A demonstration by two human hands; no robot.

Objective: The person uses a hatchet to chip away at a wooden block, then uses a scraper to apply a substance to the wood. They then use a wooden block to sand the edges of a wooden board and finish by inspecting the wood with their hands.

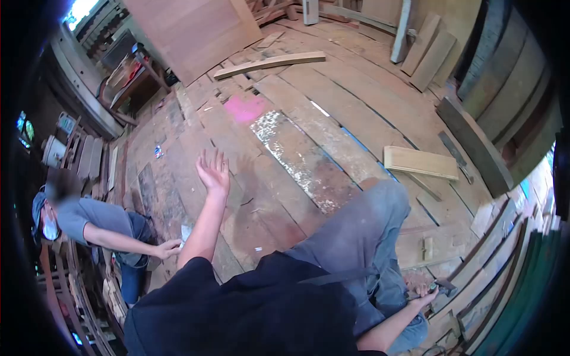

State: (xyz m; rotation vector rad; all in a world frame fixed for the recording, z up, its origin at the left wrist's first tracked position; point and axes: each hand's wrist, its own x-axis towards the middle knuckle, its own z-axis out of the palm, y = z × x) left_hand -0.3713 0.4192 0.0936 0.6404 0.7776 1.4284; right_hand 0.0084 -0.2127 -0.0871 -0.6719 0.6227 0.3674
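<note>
My left hand (pixel 214 172) is raised over the wooden floor, its fingers spread and nothing in them. Low on the right, beside my bent knee, my right hand (pixel 423 294) is closed around what looks like a hammer (pixel 445 289); its dark head sticks out past the fingers. Most of the handle is hidden. My legs in grey trousers (pixel 338 225) are folded on the floor between the two hands.
Another person (pixel 104 222) crouches at the left, one hand on a small pale thing. Planks (pixel 420 163) lie to the right, near a thick beam (pixel 475 145). A curved wooden piece (pixel 270 64) and a large panel (pixel 190 32) are farther back. Gaps run between floorboards.
</note>
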